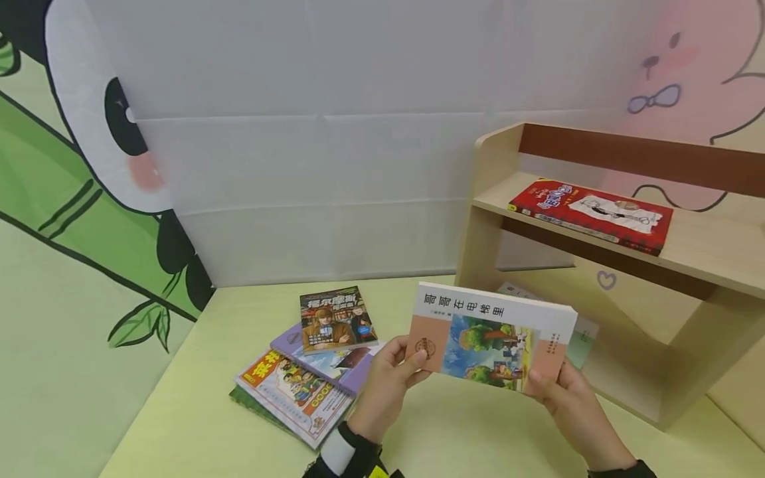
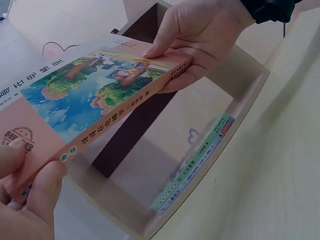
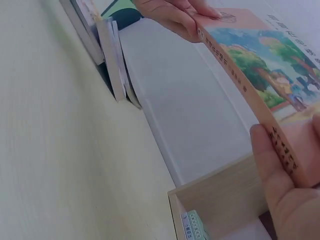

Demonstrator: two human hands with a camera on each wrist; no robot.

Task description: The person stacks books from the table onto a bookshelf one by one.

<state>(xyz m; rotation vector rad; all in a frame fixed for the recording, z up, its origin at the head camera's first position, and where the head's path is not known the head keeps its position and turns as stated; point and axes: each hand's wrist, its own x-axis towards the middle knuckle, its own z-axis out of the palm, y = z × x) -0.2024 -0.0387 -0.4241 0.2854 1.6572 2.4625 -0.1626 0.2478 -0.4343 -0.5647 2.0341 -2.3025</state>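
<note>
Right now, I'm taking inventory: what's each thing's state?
Orange-white paperback: closed, in left fingers and right fingers.
Pale wooden bookshelf: upright.
Red book: closed, flat on upper shelf.
Purple book: closed, partly covered.
Small dark book: closed, atop purple book.
White cartoon book: closed, partly covered.
Green-edged book: mostly hidden.
Green and lilac books: closed, lower shelf.

Soft, diffuse light fills the head view, fairly bright on the pale table [image 1: 197,411], with mild shading in the lower compartment of the shelf [image 1: 717,232]. Both wrist views look dimmer, cooler and hazier, their colours muted, with broad, soft-edged shadow bands across the table. Fine print on the book [image 1: 490,338] is soft in the head view and slightly blurred in the right wrist view.
</note>
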